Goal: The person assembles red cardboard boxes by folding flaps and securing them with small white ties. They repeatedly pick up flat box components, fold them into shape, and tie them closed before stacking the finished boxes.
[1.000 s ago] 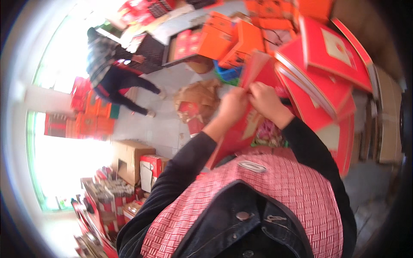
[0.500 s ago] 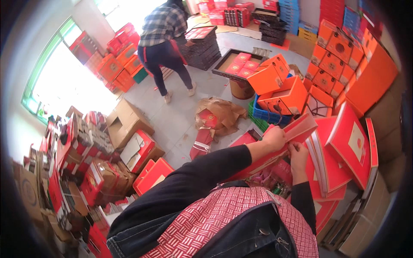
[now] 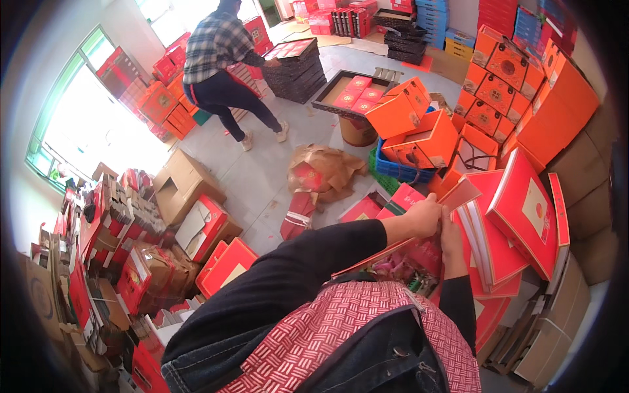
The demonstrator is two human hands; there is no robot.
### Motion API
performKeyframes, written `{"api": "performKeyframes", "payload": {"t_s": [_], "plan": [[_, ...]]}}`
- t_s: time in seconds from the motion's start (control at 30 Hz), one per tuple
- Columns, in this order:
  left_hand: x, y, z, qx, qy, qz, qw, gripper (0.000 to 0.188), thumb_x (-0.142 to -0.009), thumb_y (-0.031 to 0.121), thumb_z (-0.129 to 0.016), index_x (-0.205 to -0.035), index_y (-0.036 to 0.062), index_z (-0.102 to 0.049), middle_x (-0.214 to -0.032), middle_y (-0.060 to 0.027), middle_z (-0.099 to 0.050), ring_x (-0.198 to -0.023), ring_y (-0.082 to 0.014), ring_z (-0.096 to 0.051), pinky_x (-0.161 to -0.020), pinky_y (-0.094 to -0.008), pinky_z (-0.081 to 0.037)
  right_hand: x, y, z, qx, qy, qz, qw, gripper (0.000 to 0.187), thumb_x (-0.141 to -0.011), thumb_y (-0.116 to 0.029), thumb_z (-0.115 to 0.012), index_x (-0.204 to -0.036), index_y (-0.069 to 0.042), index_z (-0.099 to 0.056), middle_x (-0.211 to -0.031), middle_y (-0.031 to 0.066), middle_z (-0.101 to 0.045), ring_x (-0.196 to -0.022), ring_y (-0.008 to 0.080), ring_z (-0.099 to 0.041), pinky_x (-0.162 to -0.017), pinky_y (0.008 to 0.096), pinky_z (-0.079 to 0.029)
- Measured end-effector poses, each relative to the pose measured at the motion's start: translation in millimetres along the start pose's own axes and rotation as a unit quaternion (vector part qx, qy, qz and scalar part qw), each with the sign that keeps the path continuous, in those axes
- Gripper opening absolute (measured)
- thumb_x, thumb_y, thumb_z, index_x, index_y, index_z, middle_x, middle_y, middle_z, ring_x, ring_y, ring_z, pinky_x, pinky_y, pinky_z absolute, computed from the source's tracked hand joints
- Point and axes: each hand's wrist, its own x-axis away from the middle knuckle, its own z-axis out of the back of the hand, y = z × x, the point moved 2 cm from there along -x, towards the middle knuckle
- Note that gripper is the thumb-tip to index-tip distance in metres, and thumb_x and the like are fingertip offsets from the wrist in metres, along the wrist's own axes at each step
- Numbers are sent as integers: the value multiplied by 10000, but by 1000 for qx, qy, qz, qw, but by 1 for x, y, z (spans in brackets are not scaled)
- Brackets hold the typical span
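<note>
My left hand (image 3: 424,216) and my right hand (image 3: 451,237) meet in front of my body at the right, fingers closed. Both grip a red cardboard piece (image 3: 460,194), whose dull reddish flap sticks up past my fingers. My hands hide much of it, so its full shape cannot be made out. Below my left forearm lie pink and green wrapped bits (image 3: 401,267) inside a red container. Close to my right hand lean large flat red boxes (image 3: 524,216) with cream labels.
Orange boxes (image 3: 419,141) lie on a blue crate (image 3: 405,171), with more orange boxes (image 3: 501,78) stacked behind. Crumpled brown paper (image 3: 321,171) sits on the floor. A person in a plaid shirt (image 3: 213,49) bends at black trays (image 3: 295,77). Cardboard and red boxes (image 3: 154,278) pile up at left.
My hands have come closer together on the red cardboard piece, and it shows less above them. The whole view has shifted slightly. The other person's legs stand wider apart.
</note>
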Motion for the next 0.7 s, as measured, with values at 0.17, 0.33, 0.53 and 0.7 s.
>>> {"api": "performKeyframes", "payload": {"t_s": [0.17,0.33,0.53,0.7], "plan": [[3,3,-5,86,48,26,995,194,-617,69,-589,-794,-10,-578,-889,-231,-530,-905,-364,-510,-751,-423,-462,20,-5,3,-150,-43,-26,987,460,-878,-466,-477,-723,-56,-616,-625,13,-554,-501,84,-492,-431,214,-313],[-3,17,5,-24,-73,-60,995,181,-688,105,-529,-812,-15,-584,-877,-246,-555,-907,-387,-517,-780,-433,-453,10,2,16,-97,-17,19,995,303,-869,-350,-532,-820,-62,-615,-641,-17,-556,-547,74,-520,-464,210,-349],[4,16,29,0,-48,-87,995,261,-825,215,-454,-851,-11,-582,-874,-248,-548,-909,-378,-522,-798,-441,-434,2,23,19,-295,-73,15,953,370,-882,-385,-479,-975,-49,-604,-877,52,-618,-776,152,-577,-690,283,-448],[-2,-10,11,-167,-144,-58,974,329,-842,277,-501,-954,-28,-554,-1058,-242,-498,-996,-375,-495,-848,-410,-427,-7,67,32,-531,-63,13,845,305,-891,-336,-494,-1049,-87,-570,-986,29,-610,-843,147,-553,-756,307,-434]]}}
